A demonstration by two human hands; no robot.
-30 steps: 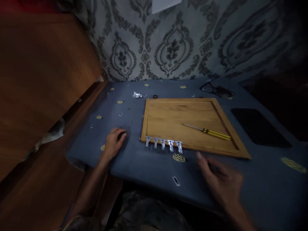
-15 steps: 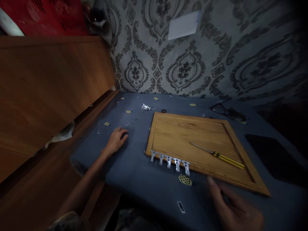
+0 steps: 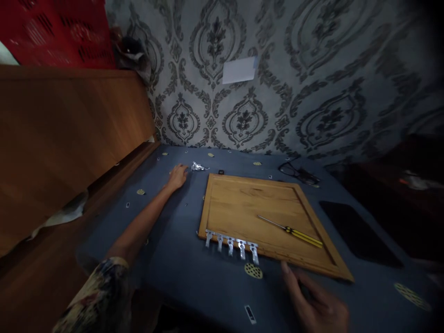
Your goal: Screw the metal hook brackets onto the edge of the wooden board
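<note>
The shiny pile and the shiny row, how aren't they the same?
The pile looks jumbled, while the row has five pieces side by side.
The pile lies on the cloth; the row sits along the near edge of the board.
The pile is close to the left hand, but the row is farther from it.
Both are silvery and shiny.
</note>
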